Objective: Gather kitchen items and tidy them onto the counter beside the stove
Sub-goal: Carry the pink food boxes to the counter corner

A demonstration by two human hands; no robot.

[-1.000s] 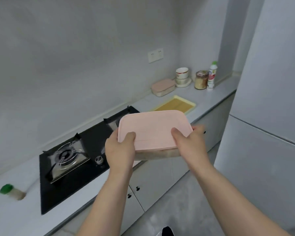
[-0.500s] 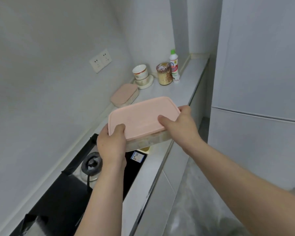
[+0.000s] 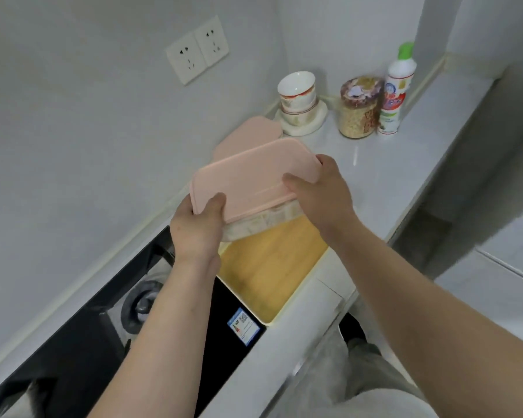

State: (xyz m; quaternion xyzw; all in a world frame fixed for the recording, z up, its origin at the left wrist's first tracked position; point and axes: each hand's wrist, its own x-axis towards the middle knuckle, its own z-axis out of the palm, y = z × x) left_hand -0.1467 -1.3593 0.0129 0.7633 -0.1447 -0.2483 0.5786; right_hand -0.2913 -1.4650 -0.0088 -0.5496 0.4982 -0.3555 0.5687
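While it hangs in the air over the far end of the board (image 3: 269, 267), the box (image 3: 254, 179) is tilted with its pink lid toward the camera, just in front of a 2nd box (image 3: 248, 131) that lies on the counter (image 3: 405, 164) by the wall. The left grip (image 3: 197, 227) closes on the near left corner, thumb flat on the lid and fingers hidden beneath. The right grip (image 3: 320, 197) wraps the right end, thumb on the lid and fingers round the far corner. Both clamp the box and nothing else. Its body looks like stiff, cloudy plastic with something pale inside, too blurred to name. I judge it light, since it is borne by its ends alone, but the smooth lid may be slippery and might lift off if taken by itself. The best hold is as now: at the 2 short ends, fingers under the base, thumbs pressing the lid down. Bowls (image 3: 298, 92), a jar (image 3: 358, 113) and a bottle (image 3: 396, 92) stand further back, and the stove (image 3: 88, 342) lies left of the board, so the bare counter right of the 2nd box seems a fit spot.
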